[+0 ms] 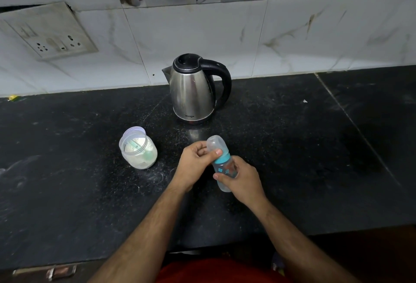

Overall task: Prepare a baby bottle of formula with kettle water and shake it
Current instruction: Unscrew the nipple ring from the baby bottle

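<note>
A clear baby bottle (221, 165) with a teal collar and a frosted cap (215, 144) is held tilted above the black counter (78, 181). My right hand (243, 179) wraps around its body. My left hand (193, 164) grips the cap end, thumb near the teal ring. The bottle looks empty. A steel kettle (193, 93) with a black lid and handle stands behind, lid shut. To the left sits an open clear jar (138, 148) of white formula powder with a pale green scoop inside.
A tiled wall runs along the back, with a switch and socket plate (51, 34) at the upper left. The counter's front edge (337, 231) lies close to my body. A seam in the stone runs diagonally at the right.
</note>
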Tool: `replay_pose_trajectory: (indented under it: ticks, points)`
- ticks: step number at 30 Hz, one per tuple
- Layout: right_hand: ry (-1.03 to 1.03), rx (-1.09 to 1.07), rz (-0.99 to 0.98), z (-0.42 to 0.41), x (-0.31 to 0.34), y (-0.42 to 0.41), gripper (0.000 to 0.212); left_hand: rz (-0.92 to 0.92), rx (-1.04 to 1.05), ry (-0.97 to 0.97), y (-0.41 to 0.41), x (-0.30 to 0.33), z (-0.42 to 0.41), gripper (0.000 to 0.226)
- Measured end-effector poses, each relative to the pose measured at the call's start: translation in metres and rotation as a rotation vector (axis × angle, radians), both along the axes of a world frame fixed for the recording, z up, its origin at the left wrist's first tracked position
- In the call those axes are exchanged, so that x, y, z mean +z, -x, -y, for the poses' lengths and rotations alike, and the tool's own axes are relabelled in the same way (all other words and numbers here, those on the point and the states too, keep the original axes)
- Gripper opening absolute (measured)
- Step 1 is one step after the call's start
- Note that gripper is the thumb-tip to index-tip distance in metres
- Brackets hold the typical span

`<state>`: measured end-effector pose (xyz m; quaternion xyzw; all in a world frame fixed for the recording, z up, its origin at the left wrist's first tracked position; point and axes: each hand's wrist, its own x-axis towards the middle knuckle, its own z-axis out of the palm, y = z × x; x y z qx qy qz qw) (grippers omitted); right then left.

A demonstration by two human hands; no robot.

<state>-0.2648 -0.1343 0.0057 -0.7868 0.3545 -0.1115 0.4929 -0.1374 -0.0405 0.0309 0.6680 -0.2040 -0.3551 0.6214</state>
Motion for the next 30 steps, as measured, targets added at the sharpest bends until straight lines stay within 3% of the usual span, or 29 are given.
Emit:
replay_pose_trajectory:
  ticks: [12, 16, 23, 30]
  points:
    - [0.024, -0.142, -0.023, 0.026, -0.007, 0.009, 0.054, 0.013, 0.077, 0.000, -0.024, 0.007, 0.019, 0.032]
    - [0.052, -0.190, 0.001, 0.042, -0.002, 0.006, 0.055, 0.129, 0.111, -0.096, -0.038, -0.004, 0.034, 0.035]
    - [0.085, -0.231, 0.026, 0.054, 0.000, 0.005, 0.055, 0.456, -0.029, -0.438, -0.064, -0.036, 0.069, 0.048]
    - [0.094, -0.242, 0.001, 0.060, -0.003, 0.006, 0.057, 0.679, -0.145, -0.582, -0.068, -0.045, 0.091, 0.049]
